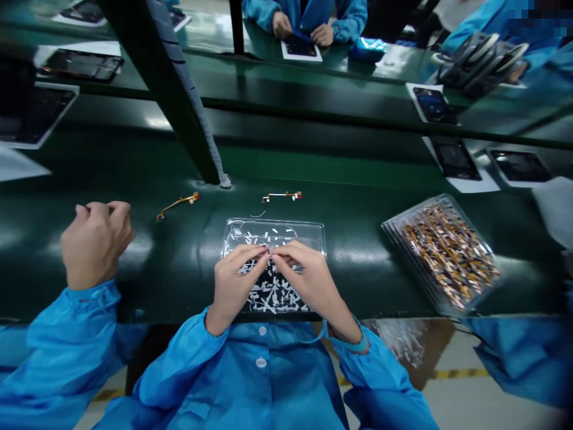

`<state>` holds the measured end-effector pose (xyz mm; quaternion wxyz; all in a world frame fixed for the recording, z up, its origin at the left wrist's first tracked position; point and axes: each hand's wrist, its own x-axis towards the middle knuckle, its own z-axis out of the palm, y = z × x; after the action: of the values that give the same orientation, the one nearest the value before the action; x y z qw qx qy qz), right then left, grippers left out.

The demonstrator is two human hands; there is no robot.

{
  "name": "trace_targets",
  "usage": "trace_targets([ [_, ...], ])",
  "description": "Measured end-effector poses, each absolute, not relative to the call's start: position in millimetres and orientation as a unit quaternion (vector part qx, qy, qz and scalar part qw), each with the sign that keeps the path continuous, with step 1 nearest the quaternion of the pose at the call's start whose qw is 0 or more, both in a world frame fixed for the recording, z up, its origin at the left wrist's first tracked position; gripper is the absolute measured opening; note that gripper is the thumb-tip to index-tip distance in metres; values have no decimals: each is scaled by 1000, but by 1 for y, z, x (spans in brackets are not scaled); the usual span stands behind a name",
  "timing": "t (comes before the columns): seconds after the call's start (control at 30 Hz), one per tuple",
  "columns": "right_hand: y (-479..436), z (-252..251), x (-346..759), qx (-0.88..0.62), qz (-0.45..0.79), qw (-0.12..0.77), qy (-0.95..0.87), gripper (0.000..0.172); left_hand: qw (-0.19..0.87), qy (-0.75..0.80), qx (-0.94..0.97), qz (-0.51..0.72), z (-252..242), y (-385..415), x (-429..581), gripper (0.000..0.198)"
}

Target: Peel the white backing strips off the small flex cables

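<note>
My left hand (236, 279) and my right hand (310, 276) meet fingertip to fingertip, both pinched closed. Whatever lies between the fingertips is too small and covered to name. Directly below them is a clear plastic tray (308, 227) scattered with small white strips and scraps (274, 294). Just beyond the tray, a thin flex cable (283, 195) with white pieces and a reddish end lies on the green bench. Another orange flex cable (178, 205) rests farther left, near the foot of a dark post.
A co-worker's hand (95, 242) is on the left. To the right sits a stack of clear trays (452, 254) filled with copper-coloured parts. The dark post (179, 89) slants down to the bench. Across the bench, another person's hands (323, 34) work near dark panels (454, 158).
</note>
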<state>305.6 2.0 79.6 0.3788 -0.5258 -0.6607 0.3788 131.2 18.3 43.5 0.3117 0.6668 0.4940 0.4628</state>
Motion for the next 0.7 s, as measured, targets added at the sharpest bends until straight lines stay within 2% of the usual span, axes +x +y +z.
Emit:
trace_targets([
  [0.4, -31, 69, 305, -550, 230, 297, -746, 27, 373, 493, 656, 433, 33, -1, 127, 10],
  [0.7, -43, 70, 307, -547, 229, 317, -740, 19, 362, 475, 680, 425, 38, -10, 133, 6],
])
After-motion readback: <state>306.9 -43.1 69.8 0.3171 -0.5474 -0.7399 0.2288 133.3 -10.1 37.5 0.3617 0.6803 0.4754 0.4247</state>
